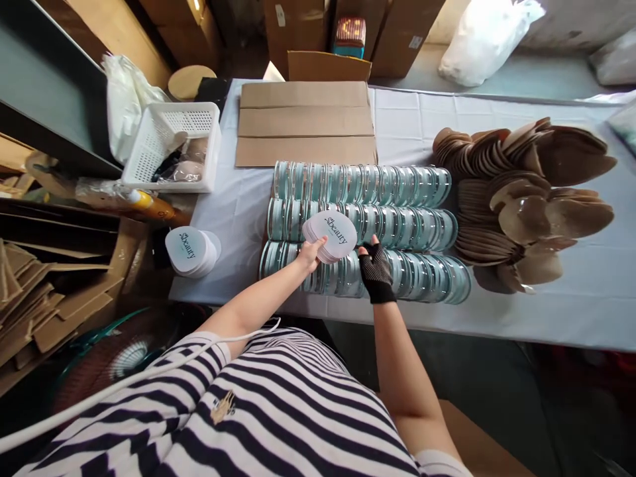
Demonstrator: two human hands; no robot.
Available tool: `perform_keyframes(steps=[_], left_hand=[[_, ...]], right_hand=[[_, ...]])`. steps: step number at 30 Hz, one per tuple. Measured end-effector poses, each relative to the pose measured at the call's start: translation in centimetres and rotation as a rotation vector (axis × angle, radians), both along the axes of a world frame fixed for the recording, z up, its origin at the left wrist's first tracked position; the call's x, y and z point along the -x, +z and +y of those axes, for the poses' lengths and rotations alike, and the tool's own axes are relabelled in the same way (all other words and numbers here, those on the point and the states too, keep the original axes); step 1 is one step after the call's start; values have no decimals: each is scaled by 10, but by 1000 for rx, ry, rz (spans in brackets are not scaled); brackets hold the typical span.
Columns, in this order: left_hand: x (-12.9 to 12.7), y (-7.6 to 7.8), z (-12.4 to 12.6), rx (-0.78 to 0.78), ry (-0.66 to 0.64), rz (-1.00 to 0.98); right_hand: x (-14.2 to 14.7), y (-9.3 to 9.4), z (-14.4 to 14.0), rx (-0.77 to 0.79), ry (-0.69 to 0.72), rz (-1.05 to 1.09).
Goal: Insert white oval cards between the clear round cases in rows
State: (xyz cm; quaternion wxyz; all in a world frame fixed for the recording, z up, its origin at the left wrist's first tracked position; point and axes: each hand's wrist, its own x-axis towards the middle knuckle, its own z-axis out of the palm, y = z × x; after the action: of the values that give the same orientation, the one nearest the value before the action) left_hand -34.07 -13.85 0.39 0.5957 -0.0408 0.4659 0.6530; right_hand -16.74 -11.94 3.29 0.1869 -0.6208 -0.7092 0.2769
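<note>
My left hand [312, 254] is closed on a small stack of white rounded cards [334, 232], thumb on top; dark green lettering reading "beauty" shows on the upper card. The stack is above the middle and front rows of clear, teal-tinted packages [365, 184], which stand packed in three rows. Just right of the stack, my right hand [376, 268], in a black fingerless glove, rests over the front row. Its thumb and a finger are apart, and nothing shows between them; the other fingers are partly hidden. A second pile of printed cards [186, 252] sits at the table's left edge.
Brown curved pieces [527, 205] lie in stacked rows on the right of the white-covered table [407, 119]. Flattened cardboard [305, 126] lies behind the packages. A white basket [211, 149] stands at the left. Below it are cardboard scraps [59, 298] and a fan [124, 358].
</note>
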Motion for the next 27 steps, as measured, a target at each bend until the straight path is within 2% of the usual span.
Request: perform_keyframes(steps=[3,5,7,10,12,14,15,18,20,21,23,27], left_hand=[[0,1,-1,-27,-10,27],[-2,3,-5,-75,-25,38],[-3,6,-9,-127,-49,38],[5,11,-15,-125,-55,13],[20,13,-17,-97,-30,-8],[42,15,-17,-78,1,-14],[53,15,-17,-66,16,-9],[78,12,-17,-13,28,-7],[84,9,-20,11,5,-15],[84,8,-22,7,-12,-16],[82,6,-25,-25,-44,-16],[80,5,-28,-54,-75,-26]], right_hand=[[22,4,16,-135,71,-63],[40,5,9,-252,141,-35],[55,5,-2,-271,138,32],[58,6,-15,-130,-53,127],[43,8,-29,-164,-234,161],[20,8,-59,-267,-303,94],[8,7,-81,-294,-275,16],[-12,-6,-156,-229,-41,-209],[-6,-18,-192,-135,85,-298],[3,-24,-201,-80,111,-343],[28,-35,-199,46,108,-449],[81,-35,-157,230,109,-547]])
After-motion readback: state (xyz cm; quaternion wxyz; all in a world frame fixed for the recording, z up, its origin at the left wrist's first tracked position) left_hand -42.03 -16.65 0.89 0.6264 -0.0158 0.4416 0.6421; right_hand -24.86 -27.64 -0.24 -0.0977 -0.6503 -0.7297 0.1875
